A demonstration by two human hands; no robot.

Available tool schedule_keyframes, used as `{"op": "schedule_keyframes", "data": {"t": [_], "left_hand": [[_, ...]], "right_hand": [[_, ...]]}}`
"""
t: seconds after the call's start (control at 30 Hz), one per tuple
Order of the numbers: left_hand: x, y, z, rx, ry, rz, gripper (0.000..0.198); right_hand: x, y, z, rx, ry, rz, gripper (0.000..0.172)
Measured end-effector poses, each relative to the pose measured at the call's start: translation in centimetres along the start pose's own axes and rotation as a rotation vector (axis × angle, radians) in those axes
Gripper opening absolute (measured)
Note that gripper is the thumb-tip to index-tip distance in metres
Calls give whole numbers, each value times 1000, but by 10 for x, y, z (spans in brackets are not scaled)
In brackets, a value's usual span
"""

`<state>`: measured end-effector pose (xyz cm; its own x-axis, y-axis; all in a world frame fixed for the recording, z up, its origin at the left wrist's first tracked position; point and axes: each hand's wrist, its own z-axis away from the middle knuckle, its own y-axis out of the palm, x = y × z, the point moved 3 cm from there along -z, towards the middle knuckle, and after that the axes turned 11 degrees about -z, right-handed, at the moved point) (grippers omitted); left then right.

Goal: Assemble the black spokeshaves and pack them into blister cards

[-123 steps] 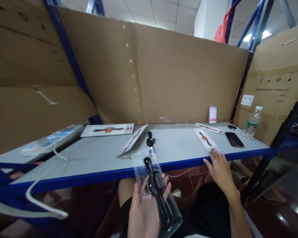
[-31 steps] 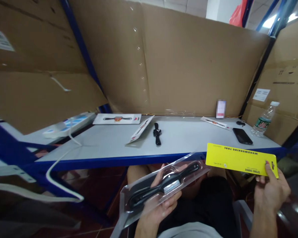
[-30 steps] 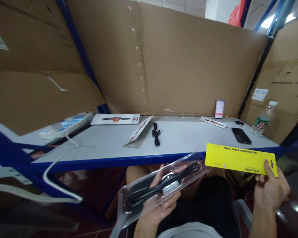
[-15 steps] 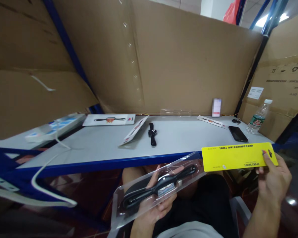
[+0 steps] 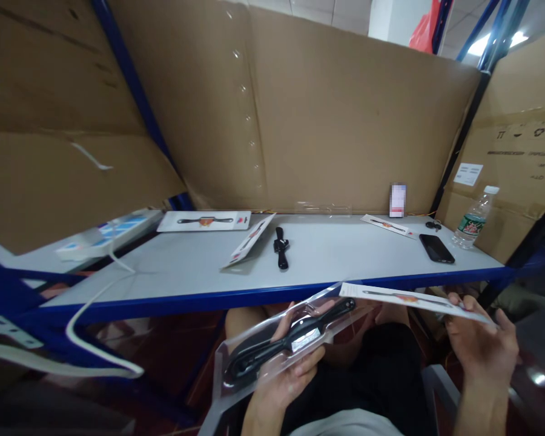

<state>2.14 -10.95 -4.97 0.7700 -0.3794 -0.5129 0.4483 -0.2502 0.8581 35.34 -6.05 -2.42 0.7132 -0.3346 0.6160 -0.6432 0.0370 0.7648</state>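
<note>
The right hand [image 5: 484, 340] had turned its pinched card [image 5: 404, 298] from yellow to picture side, near the plastic pack [image 5: 234, 390] the left hand [image 5: 284, 383] held.

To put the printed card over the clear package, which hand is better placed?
Probably the right hand: it holds one end of the card, whose other end points towards the package. The left hand holds that package.

I've got a green-labelled bottle [image 5: 472, 226] upright at right, black phone [image 5: 436, 249] flat just left of it, small dark item [image 5: 433, 225] behind that, lit screen [image 5: 397, 200] standing by back cardboard [image 5: 336, 121], red bag [image 5: 423, 31] top right.
</note>
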Motion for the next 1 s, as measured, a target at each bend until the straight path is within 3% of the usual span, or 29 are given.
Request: {"op": "schedule_keyframes", "data": {"t": [0.1,0.23,0.3,0.63,0.77,1.0], "left_hand": [[-4,-1,2,-16,38,3,48],[-7,-3,3,-39,76,-13,50],[-7,-4,2,-50,68,-22,55],[-1,-5,3,-112,-13,-103,63],[-1,-4,5,-116,-65,-151,69],[-1,0,8,-139,-75,-175,70]], "right_hand": [[0,7,-1,0,-10,150,31],[-2,8,-1,-87,7,332,59],[-2,5,-2,-132,-44,358,64],[5,-29,-31,-530,-625,191,47],[6,-22,-50,-558,-749,229,41],[-2,-3,-68,-467,-748,265,39]]}}
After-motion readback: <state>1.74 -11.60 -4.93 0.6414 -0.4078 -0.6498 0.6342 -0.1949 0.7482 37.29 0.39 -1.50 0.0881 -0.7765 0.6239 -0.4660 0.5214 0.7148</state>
